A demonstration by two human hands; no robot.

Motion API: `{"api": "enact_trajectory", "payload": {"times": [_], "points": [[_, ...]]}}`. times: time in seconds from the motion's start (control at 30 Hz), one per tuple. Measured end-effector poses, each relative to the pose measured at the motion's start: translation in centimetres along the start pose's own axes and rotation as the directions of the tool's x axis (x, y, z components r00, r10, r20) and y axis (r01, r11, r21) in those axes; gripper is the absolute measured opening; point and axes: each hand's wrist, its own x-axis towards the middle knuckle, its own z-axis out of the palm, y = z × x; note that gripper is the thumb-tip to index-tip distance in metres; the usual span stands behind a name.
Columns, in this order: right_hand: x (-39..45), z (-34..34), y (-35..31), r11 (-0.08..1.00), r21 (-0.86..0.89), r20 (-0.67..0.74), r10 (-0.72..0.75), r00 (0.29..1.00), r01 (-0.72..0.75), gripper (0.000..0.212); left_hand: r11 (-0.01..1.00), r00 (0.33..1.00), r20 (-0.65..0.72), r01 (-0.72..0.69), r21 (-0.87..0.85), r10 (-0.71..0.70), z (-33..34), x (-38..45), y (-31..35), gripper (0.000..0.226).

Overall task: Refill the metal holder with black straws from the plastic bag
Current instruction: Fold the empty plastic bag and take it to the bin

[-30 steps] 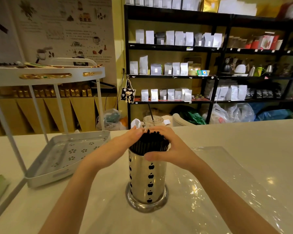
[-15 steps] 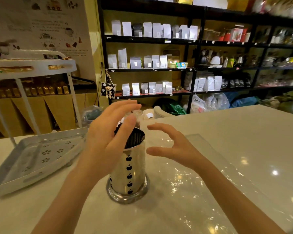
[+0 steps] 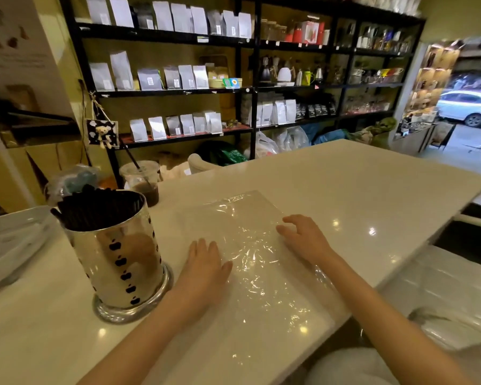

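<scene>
The shiny metal holder, with black apple-shaped cutouts, stands on the white counter at the left, packed with black straws that reach its rim. To its right the clear plastic bag lies flat on the counter, and I see no straws in it. My left hand rests flat on the bag's left edge, fingers together and extended. My right hand lies on the bag's right side with fingers slightly curled and spread. Neither hand grips anything.
A white perforated tray sits at the left edge. A plastic cup with a dark drink and a straw stands behind the holder. The counter's edge runs diagonally at the right. Black shelves with pouches line the back wall.
Both hands left the top of the straws in the holder and came down flat onto the plastic bag to its right. The view swung right, so the holder now sits at the left.
</scene>
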Motion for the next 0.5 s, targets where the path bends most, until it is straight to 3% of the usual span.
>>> {"api": "enact_trajectory", "payload": {"times": [0.13, 0.27, 0.33, 0.4, 0.5], "points": [[0.3, 1.1, 1.0, 0.955, -0.290, -0.030, 0.046, 0.999, -0.053, 0.053, 0.949, 0.987, -0.010, 0.157, 0.275, -0.160, 1.7, -0.9, -0.7, 0.064], [0.7, 1.6, 1.2, 0.921, -0.367, -0.067, 0.115, 0.991, -0.131, 0.061, 0.939, 0.983, -0.045, 0.182, 0.291, -0.177, 1.9, -1.0, -0.6, 0.067], [1.1, 1.5, 1.1, 0.925, -0.343, -0.053, 0.157, 0.986, -0.166, 0.062, 0.972, 0.990, -0.055, 0.142, 0.189, -0.134, 1.8, -0.5, -0.8, 0.065], [1.5, 1.1, 0.8, 0.932, -0.305, -0.022, 0.199, 0.980, -0.196, 0.061, 0.996, 0.995, -0.053, 0.080, -0.036, -0.082, 1.7, -0.2, -0.7, 0.064], [1.6, 0.4, 0.3, 0.954, -0.205, 0.010, 0.225, 0.974, -0.219, 0.057, 0.901, 0.978, -0.182, 0.013, -0.435, -0.102, 1.2, 0.0, -0.2, 0.062]]}}
